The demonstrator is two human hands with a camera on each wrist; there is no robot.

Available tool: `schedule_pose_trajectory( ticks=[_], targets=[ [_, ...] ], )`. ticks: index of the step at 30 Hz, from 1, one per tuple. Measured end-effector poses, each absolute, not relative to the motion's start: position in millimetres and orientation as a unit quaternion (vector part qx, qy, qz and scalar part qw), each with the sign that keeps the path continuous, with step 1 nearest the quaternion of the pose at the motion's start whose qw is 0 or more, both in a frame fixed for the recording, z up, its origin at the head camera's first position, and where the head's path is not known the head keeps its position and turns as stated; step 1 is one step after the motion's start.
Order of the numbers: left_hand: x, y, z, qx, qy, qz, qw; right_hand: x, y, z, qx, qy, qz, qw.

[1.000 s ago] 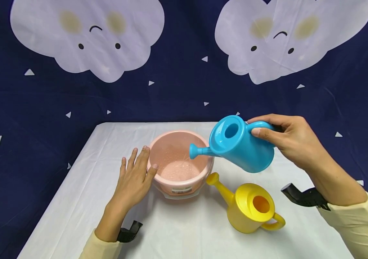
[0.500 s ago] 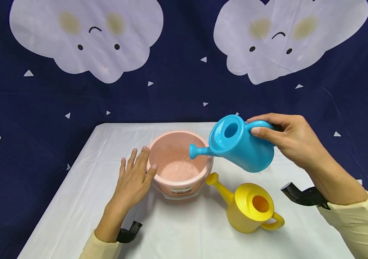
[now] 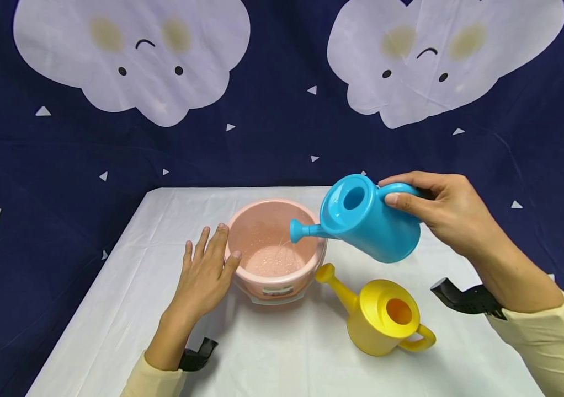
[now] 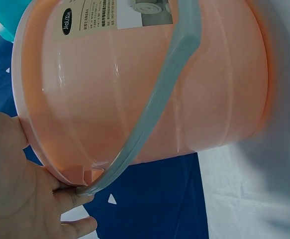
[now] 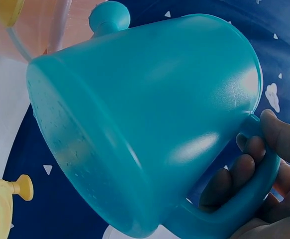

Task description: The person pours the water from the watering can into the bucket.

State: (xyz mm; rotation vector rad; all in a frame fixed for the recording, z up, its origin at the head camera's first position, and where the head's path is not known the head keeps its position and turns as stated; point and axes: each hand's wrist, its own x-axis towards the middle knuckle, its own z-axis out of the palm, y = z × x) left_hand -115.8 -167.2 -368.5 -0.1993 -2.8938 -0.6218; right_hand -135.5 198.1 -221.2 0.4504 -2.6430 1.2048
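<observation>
My right hand (image 3: 453,212) grips the handle of a blue watering can (image 3: 381,226), fingers curled through the loop in the right wrist view. The can is tilted left, its spout head over the rim of a pink bucket (image 3: 272,280). Thin streams of water (image 3: 287,253) fall from it into the bucket, whose bottom is wet with droplets. Against the bucket's left side rests my left hand (image 3: 205,275), fingers extended and thumb at the rim. The left wrist view shows the bucket's grey handle (image 4: 152,109) hanging down, with fingers beside its upper end.
A yellow watering can (image 3: 381,320) stands upright in front of the bucket to the right, its spout pointing at the bucket. A white cloth (image 3: 113,331) covers the table. Behind it hangs a dark blue curtain (image 3: 282,138) with clouds and triangles.
Water keeps running from the blue watering can into the bucket. Both hands and the two cans hold almost the same places.
</observation>
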Motion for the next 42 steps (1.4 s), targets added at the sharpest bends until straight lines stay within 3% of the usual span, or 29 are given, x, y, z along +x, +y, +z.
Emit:
schedule_pose_trajectory(
  ticks=[42],
  targets=[
    [-115.5,-166.6,-368.2,-0.064,-0.973,-0.206,0.086,-134.0,198.6,-218.5,0.159,-0.891,0.412,0.107]
  ],
)
